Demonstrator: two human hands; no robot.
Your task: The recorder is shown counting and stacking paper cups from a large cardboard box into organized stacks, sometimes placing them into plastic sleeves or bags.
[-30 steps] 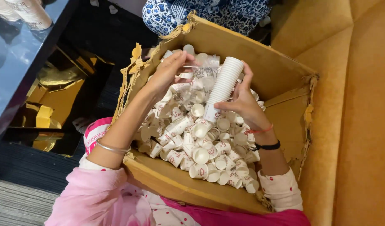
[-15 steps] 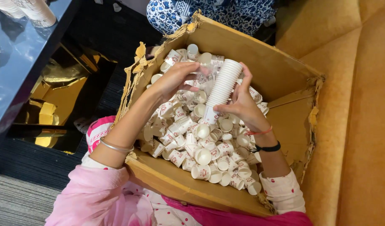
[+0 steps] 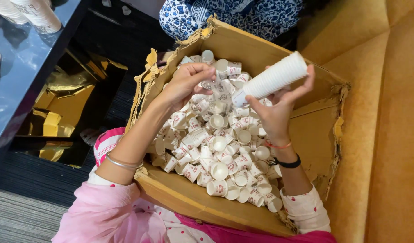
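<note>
Head view, one item: cardboard box (image 3: pixel 261 49) on our lap, filled with loose small paper cups (image 3: pixel 216 148). Our right hand (image 3: pixel 277 114) holds a white cup stack (image 3: pixel 274 78) tilted above the box, fingers closed round it. Our left hand (image 3: pixel 184 83) pinches a single cup (image 3: pixel 210 83) beside the stack's lower end. Best handling, we judge: align rim squarely, stack steady, light push.

Cup stack (image 3: pixel 274 79) over carton (image 3: pixel 243 45)
</note>
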